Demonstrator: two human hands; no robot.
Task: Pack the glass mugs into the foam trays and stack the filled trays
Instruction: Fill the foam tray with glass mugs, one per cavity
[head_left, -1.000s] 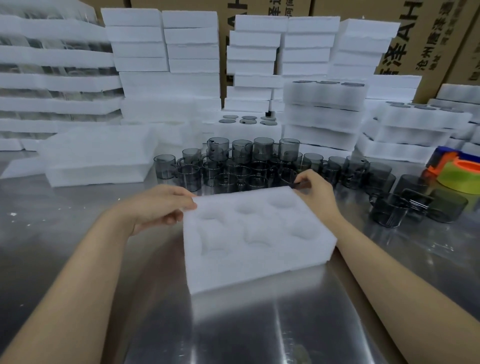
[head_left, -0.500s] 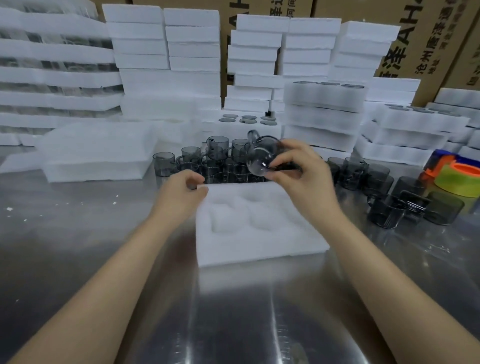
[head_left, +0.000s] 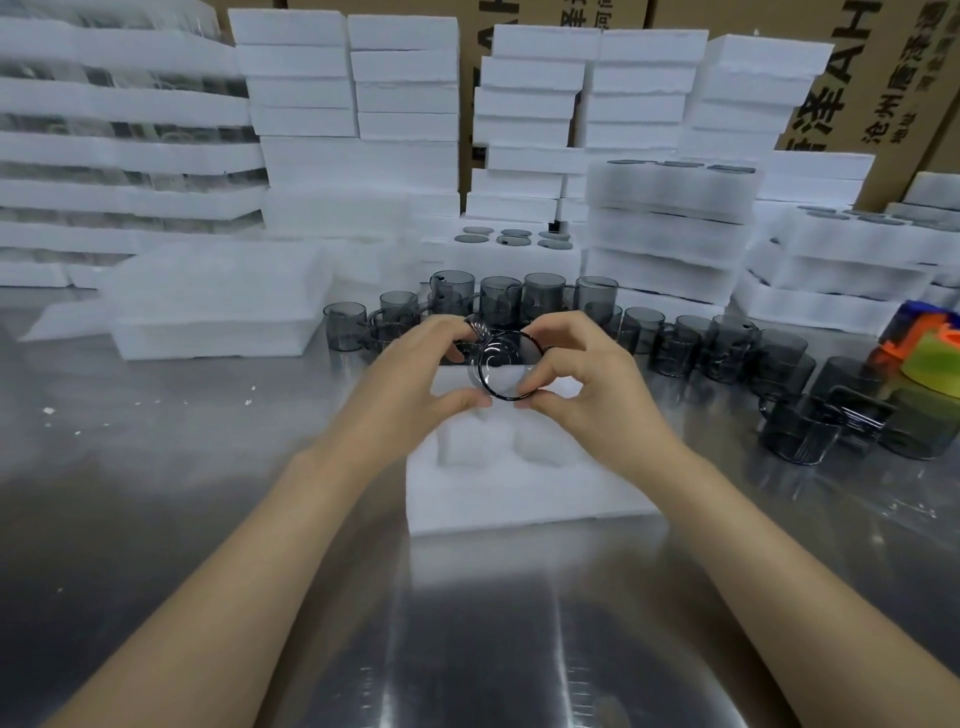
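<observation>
Now, a glass mug (head_left: 501, 364) was pinched between left hand (head_left: 415, 387) and right hand (head_left: 579, 382), rim tilted camera-ward, over the foam tray (head_left: 519, 504) set centrally on the steel table (head_left: 182, 493).

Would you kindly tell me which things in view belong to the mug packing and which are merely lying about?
Part of the job:
- glass mug, held by left hand and right hand
- open foam tray beneath it
- loose mugs
- filled tray stacks
- foam blocks

Lying about:
- orange-and-green plastic item
- cardboard boxes
- foam crumbs
</observation>
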